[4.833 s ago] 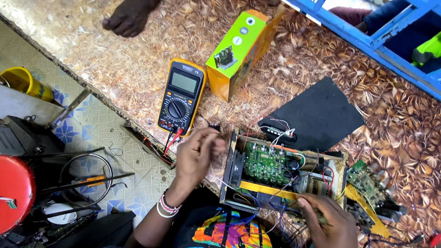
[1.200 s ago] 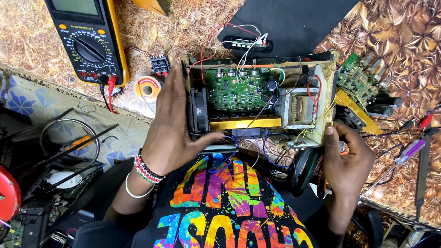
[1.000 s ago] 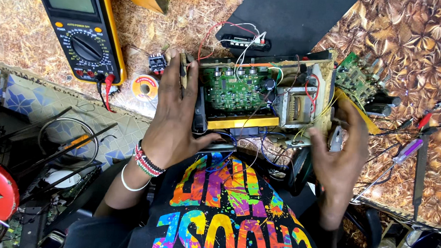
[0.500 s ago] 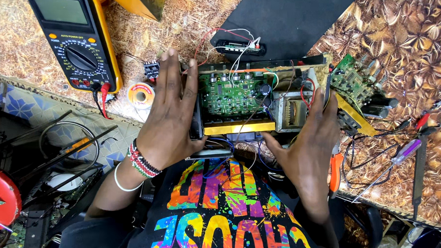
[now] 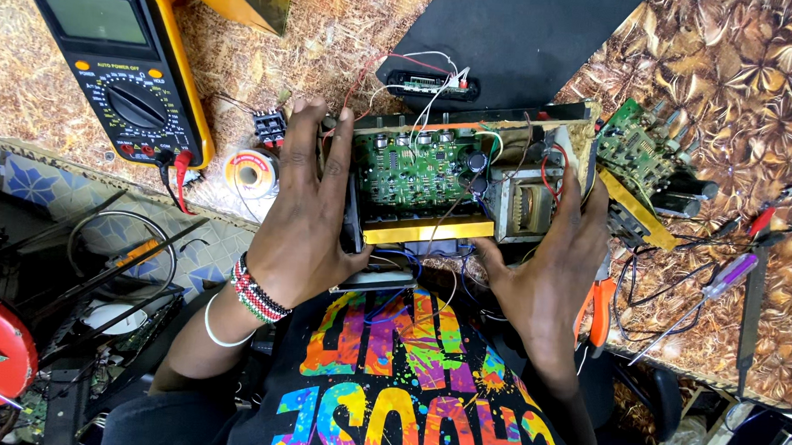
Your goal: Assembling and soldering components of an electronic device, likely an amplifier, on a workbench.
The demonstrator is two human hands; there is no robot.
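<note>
Head view. We list an opened amplifier chassis (image 5: 454, 185) at the near edge of the desk (image 5: 350, 37), its green circuit board (image 5: 411, 170) and a metal transformer (image 5: 524, 205) exposed. Our left hand (image 5: 304, 228) presses flat against the chassis's left end, fingers spread upward over its wall; our right hand (image 5: 552, 272) clasps the right end, fingers (image 5: 573, 189) curled on the transformer side. Both grips are closed on the chassis. A yellow multimeter (image 5: 120, 72) lies at far left with a solder spool (image 5: 250, 172) just beside it. A black panel (image 5: 517, 34) lies behind the chassis. A loose green board (image 5: 644, 152) sits to the right; a screwdriver (image 5: 709, 295) and orange-handled pliers (image 5: 599, 300) lie near it.
</note>
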